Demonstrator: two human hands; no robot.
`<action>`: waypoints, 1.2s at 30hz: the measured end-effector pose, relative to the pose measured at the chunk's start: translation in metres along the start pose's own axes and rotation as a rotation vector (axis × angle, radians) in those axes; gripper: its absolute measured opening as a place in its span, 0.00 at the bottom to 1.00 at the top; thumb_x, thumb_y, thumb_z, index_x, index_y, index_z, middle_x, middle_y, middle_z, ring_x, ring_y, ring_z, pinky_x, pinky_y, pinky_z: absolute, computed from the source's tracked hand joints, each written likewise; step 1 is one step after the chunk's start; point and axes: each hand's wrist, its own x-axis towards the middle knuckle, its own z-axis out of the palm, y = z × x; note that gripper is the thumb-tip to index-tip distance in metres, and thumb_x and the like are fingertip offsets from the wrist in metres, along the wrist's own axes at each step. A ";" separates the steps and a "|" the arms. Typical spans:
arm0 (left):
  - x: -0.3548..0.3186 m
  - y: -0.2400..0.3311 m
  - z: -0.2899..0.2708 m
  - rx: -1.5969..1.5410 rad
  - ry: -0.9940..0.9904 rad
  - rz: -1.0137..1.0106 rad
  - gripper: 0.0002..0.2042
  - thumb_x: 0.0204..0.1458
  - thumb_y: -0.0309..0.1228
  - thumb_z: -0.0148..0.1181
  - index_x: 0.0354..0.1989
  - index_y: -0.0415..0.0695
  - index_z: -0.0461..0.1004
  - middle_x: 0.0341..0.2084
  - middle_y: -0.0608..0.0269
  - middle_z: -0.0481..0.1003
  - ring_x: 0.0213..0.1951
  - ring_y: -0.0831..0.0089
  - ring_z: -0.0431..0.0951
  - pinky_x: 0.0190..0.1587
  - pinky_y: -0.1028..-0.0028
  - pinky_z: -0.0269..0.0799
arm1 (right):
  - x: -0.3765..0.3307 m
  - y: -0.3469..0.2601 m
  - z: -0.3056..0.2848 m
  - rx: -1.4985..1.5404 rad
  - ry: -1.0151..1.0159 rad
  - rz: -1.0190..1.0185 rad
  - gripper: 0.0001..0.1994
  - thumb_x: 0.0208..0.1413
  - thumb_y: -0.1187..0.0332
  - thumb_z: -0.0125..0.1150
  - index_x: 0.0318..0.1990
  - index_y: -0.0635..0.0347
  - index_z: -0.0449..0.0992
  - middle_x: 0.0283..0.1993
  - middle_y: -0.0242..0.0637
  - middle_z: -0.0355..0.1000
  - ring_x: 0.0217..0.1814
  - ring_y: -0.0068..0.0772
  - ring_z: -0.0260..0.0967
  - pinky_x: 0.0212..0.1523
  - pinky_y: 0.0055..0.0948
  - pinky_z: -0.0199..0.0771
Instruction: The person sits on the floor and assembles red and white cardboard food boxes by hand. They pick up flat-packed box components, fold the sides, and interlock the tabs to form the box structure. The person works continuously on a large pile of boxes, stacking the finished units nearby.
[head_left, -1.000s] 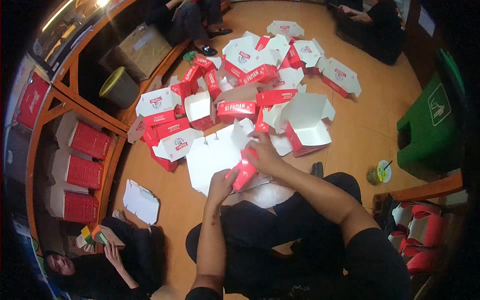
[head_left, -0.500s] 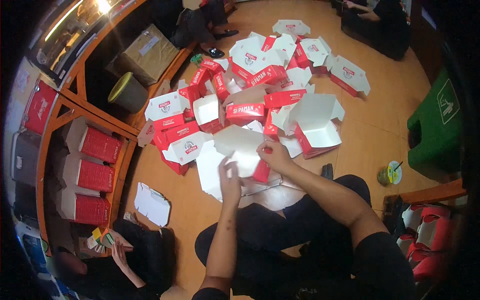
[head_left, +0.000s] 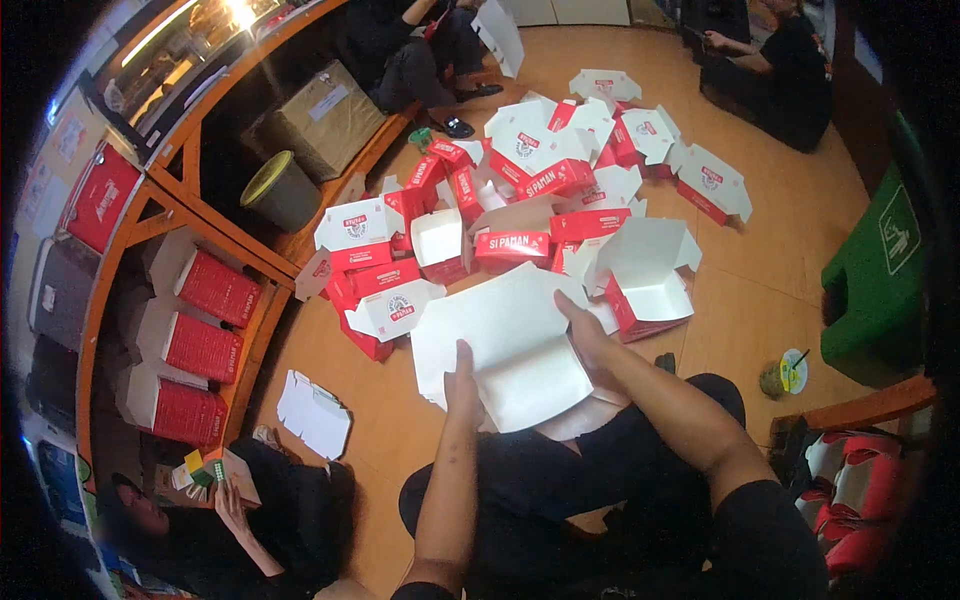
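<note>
Brown floor beneath, both hands hold an open box

The brown floor has a pile of boxes past the right hand, a cup to its right, and white cards left of the left hand.

The left hand and right hand hold an open box by its sides, white interior showing. From it, a heap of red-and-white boxes lies at 12 o'clock, a green bin between 2 and 3, a cup at 3, a seated person at 8, 3 box stacks at 9.
</note>
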 end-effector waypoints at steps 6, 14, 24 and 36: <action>0.007 0.014 -0.011 -0.304 -0.013 -0.099 0.33 0.62 0.53 0.46 0.63 0.35 0.58 0.57 0.46 0.68 0.54 0.54 0.73 0.54 0.57 0.73 | 0.018 0.001 -0.019 -0.815 -0.186 -0.001 0.32 0.58 0.49 0.56 0.62 0.64 0.63 0.57 0.46 0.66 0.54 0.38 0.69 0.45 0.36 0.73; -0.006 0.043 -0.010 -0.408 -0.201 0.170 0.45 0.53 0.68 0.44 0.73 0.57 0.37 0.70 0.51 0.39 0.69 0.49 0.47 0.63 0.43 0.56 | -0.004 -0.068 0.008 -0.020 -0.263 0.119 0.40 0.57 0.48 0.58 0.71 0.46 0.45 0.62 0.47 0.62 0.53 0.42 0.71 0.37 0.39 0.80; 0.004 0.031 -0.018 -0.327 -0.108 0.084 0.35 0.61 0.60 0.39 0.69 0.49 0.50 0.67 0.49 0.52 0.66 0.49 0.56 0.64 0.48 0.56 | 0.034 0.009 -0.026 -0.297 -0.103 -0.020 0.37 0.56 0.52 0.61 0.69 0.51 0.52 0.70 0.52 0.50 0.63 0.51 0.63 0.58 0.47 0.68; 0.012 0.008 -0.021 -0.093 -0.003 -0.034 0.29 0.65 0.54 0.35 0.62 0.42 0.60 0.57 0.51 0.67 0.56 0.58 0.70 0.55 0.59 0.67 | 0.010 0.089 -0.016 -2.024 -0.489 -0.264 0.33 0.45 0.54 0.70 0.61 0.39 0.67 0.68 0.43 0.55 0.72 0.55 0.47 0.66 0.57 0.53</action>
